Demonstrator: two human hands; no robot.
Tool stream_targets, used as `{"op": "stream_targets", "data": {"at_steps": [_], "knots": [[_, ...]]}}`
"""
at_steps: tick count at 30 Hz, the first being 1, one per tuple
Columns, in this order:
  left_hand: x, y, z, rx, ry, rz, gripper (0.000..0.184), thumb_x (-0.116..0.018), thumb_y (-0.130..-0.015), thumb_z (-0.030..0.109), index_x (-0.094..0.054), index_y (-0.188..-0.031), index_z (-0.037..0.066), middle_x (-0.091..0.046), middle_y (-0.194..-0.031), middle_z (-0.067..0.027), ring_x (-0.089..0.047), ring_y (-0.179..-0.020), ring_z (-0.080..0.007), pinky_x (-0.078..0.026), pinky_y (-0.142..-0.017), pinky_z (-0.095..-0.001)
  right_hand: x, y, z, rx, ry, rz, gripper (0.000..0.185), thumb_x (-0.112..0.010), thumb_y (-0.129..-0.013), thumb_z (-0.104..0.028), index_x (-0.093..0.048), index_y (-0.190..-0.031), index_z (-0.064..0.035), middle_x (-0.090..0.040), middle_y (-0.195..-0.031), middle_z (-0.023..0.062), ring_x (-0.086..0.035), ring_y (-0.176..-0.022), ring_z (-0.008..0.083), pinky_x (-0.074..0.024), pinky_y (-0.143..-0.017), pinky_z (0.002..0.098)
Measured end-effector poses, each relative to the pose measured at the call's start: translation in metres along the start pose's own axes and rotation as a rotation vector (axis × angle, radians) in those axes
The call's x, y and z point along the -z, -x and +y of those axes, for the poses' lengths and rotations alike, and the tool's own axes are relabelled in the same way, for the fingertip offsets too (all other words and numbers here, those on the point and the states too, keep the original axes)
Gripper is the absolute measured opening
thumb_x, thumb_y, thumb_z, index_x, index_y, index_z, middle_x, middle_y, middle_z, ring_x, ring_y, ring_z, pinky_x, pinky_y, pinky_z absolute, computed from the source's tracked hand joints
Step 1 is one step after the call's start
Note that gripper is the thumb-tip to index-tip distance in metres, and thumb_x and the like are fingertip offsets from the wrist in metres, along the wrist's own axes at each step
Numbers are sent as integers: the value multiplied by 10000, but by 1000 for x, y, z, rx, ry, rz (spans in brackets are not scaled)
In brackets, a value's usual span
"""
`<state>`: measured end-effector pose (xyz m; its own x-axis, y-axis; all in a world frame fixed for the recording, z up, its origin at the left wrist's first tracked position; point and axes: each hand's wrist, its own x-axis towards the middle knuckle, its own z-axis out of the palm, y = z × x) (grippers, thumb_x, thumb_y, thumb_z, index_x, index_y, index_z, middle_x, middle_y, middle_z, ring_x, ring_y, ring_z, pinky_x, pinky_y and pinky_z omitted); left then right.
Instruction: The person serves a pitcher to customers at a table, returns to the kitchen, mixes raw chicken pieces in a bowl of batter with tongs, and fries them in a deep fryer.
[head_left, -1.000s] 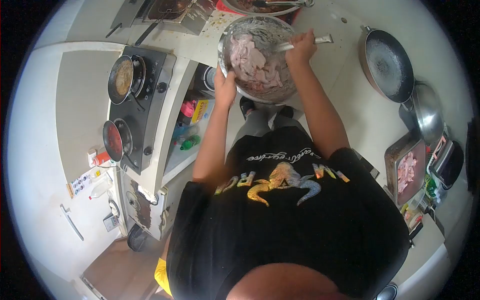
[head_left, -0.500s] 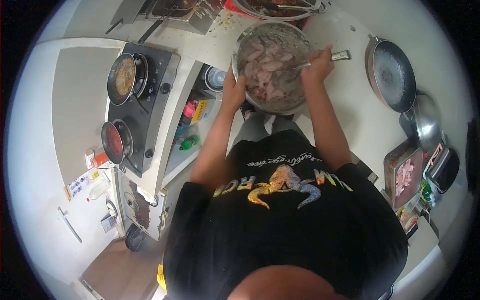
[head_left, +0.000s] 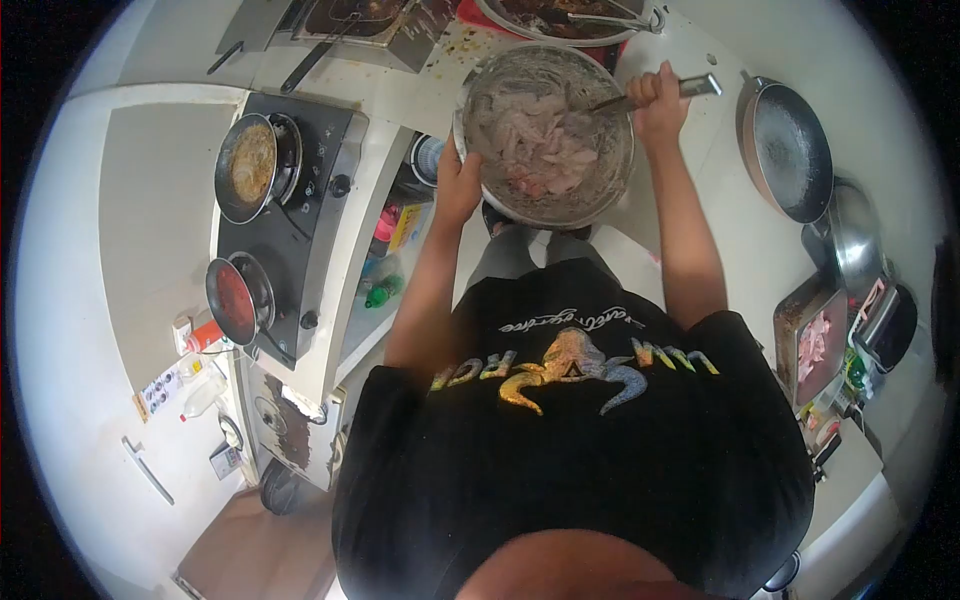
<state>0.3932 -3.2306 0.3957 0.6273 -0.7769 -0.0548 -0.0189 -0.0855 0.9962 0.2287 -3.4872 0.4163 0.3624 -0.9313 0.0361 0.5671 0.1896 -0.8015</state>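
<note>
A large metal mixing bowl (head_left: 622, 185) stands before me, its inner wall smeared with greyish batter. Pale strips of raw meat (head_left: 545, 150) coated in that batter lie in it. My left hand (head_left: 460, 185) grips the bowl's left rim, thumb on the inner side. At the right rim my right hand (head_left: 658, 105) is closed round the handle of a metal spoon or spatula (head_left: 700, 86). The tool's lower end reaches into the coated meat, so its shape is hidden.
On the left, a black stove (head_left: 290, 230) bears a pan of brown food (head_left: 252, 162) and a pan of red sauce (head_left: 232, 303). A fryer (head_left: 400, 45) and another bowl (head_left: 590, 38) stand ahead. To the right are a wok (head_left: 787, 150) and a meat tray (head_left: 785, 320).
My right hand has moved right and slightly up with the tool, drawing it toward the rim. The meat has shifted in the bowl. My left hand stays on the left rim.
</note>
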Motion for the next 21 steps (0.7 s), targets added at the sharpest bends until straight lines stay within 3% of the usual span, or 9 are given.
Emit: {"op": "stream_targets", "data": {"at_steps": [4, 7, 11, 14, 17, 18, 20, 21], "knots": [[1, -2, 5, 43, 72, -3, 560, -440, -793, 17, -419, -1349, -51, -575, -1223, -172, -551, -1119, -230, -405, -978, -320, 5, 28, 46, -103, -300, 255, 464, -480, -964, -239, -268, -561, -147, -207, -500, -4, -210, -443, 151, -226, -482, 331], [1, 2, 10, 12, 114, 6, 558, -441, -793, 21, -424, -1346, -49, -580, -1211, -165, -555, -1100, -222, -416, -957, -312, -15, 34, 49, -201, -371, 236, 485, -473, -964, -251, -250, -545, -148, -207, -495, -2, -204, -448, 162, -231, -492, 336], [13, 0, 12, -66, -57, -46, 542, -439, -796, 28, -438, -1333, -44, -589, -1182, -153, -561, -1068, -215, -429, -923, -304, -23, 2, -1, 13, -317, 41, 451, -480, -964, -240, -282, -576, -121, -233, -502, -5, -213, -441, 154, -245, -501, 327], [19, 3, 14, -7, -35, 24, 536, -438, -795, 27, -444, -1327, -41, -592, -1168, -151, -565, -1052, -218, -430, -915, -310, -24, -4, -37, 84, 25, -117, 464, -509, -955, -217, -259, -570, -147, -217, -499, -15, -184, -451, 133, -231, -494, 325], [18, 4, 7, -26, 6, 9, 533, -444, -796, 29, -443, -1325, -42, -595, -1161, -146, -563, -1052, -221, -429, -915, -316, 1, 9, 7, -11, 13, 119, 429, -512, -955, -207, -284, -599, -137, -227, -501, -20, -191, -451, 129, -244, -486, 318], [14, 5, 4, -51, 1, 38, 529, -445, -797, 29, -446, -1321, -43, -598, -1157, -147, -565, -1048, -221, -431, -914, -317, 4, 23, 17, -90, -24, 255, 416, -533, -949, -217, -303, -614, -127, -252, -527, -14, -244, -463, 138, -244, -493, 335], [3, 9, -2, -97, -13, 97, 520, -448, -798, 28, -454, -1312, -46, -602, -1150, -149, -569, -1041, -223, -434, -911, -320, 7, 45, 49, -183, -224, 497, 406, -545, -944, -205, -303, -624, -142, -246, -534, -13, -233, -469, 132, -246, -492, 337], [-3, 14, -6, -69, 48, 144, 516, -449, -798, 28, -457, -1308, -47, -606, -1144, -153, -573, -1035, -225, -435, -910, -321, 7, 50, 60, -219, -319, 490, 399, -531, -949, -213, -305, -628, -139, -224, -532, -11, -226, -473, 136, -246, -489, 330]]}}
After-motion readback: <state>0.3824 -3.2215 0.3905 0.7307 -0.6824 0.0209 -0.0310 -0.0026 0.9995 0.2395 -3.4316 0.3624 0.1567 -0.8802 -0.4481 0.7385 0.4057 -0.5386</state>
